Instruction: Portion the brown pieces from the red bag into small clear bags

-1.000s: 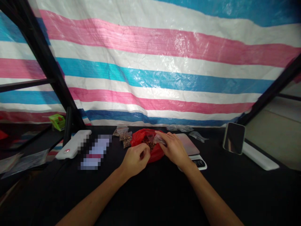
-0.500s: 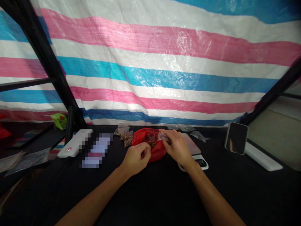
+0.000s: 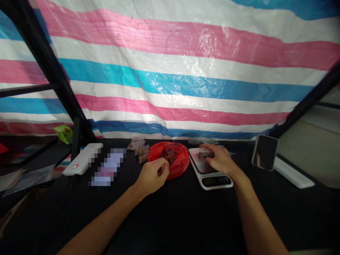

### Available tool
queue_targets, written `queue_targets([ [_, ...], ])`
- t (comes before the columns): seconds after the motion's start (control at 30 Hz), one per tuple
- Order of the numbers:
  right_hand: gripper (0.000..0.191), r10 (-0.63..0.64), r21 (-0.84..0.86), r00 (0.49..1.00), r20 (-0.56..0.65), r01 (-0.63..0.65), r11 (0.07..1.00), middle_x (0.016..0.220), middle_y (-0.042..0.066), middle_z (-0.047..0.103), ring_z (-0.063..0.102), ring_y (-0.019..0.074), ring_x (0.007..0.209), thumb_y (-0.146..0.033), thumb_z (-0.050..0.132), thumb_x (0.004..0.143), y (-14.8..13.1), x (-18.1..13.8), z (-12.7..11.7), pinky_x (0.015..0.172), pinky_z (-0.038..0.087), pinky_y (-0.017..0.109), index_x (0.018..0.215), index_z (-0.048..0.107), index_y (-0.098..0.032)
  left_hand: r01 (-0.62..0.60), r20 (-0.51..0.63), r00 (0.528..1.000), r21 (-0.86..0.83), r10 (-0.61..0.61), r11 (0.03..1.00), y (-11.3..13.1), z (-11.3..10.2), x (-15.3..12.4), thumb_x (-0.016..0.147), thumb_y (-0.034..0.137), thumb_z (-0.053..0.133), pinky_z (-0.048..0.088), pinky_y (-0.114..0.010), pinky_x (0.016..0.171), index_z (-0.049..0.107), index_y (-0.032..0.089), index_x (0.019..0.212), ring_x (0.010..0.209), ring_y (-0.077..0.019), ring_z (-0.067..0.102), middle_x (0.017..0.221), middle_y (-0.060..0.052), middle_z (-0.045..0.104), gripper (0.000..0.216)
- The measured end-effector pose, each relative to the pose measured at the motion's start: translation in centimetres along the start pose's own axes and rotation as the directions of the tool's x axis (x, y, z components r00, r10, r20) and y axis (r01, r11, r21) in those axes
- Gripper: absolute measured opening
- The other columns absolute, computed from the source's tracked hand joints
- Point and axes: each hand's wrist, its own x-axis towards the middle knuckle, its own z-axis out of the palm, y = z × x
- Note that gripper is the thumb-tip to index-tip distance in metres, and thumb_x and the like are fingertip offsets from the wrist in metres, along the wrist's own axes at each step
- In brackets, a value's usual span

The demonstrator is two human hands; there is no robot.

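A red plastic bag (image 3: pixel 180 159) lies open on the black table, with small brown pieces (image 3: pixel 166 156) and a small clear cup (image 3: pixel 170 152) inside. My left hand (image 3: pixel 154 175) is closed at the bag's near left edge; what its fingers hold, if anything, is hidden. To the right stands a white digital scale (image 3: pixel 198 173) with a metal plate. Over that plate my right hand (image 3: pixel 221 159) is closed on a small clear plastic bag (image 3: pixel 205 152). Whether this bag rests on the plate I cannot tell.
Several small filled bags (image 3: pixel 140 150) lie left of the red bag. Clear bags (image 3: pixel 203 141) lie behind the scale. A phone (image 3: pixel 265 153) leans at the right by a white bar (image 3: pixel 293 172). At the left are a white device (image 3: pixel 83 159) and a blurred-out item (image 3: pixel 109 168).
My right hand has moved right with the small plastic bag, from the red bag's edge to over the scale plate. My left hand stays by the red bag. The view has shifted slightly.
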Motion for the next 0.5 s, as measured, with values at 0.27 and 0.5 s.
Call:
queue_targets([
  [0.27,0.061,0.02,0.239,0.992,-0.125,0.01,0.971,0.132,0.005,0.07,0.058,0.0319,0.129,-0.022,0.043,0.083,1.1,-0.3,-0.9,0.112,0.039,0.053,0.141,0.062,-0.03,-0.002,-0.004,1.0,-0.006,0.002,1.0,0.0,-0.1,0.0,0.099,0.023,0.049,0.042,-0.025,0.064,0.066,0.02,0.086,0.064,-0.0118,0.061,0.076,0.001,0.068,0.021],
  [0.5,0.058,0.051,0.271,0.997,-0.062,-0.032,0.962,0.126,0.005,0.073,0.061,0.0338,0.124,-0.025,0.049,0.081,1.5,-0.4,-0.9,0.109,0.042,0.052,0.136,0.066,-0.03,-0.018,-0.01,1.0,-0.012,0.017,1.0,0.0,0.0,-0.1,0.098,0.021,0.05,0.042,-0.025,0.063,0.065,0.02,0.086,0.065,-0.0123,0.062,0.077,0.0,0.069,0.02],
])
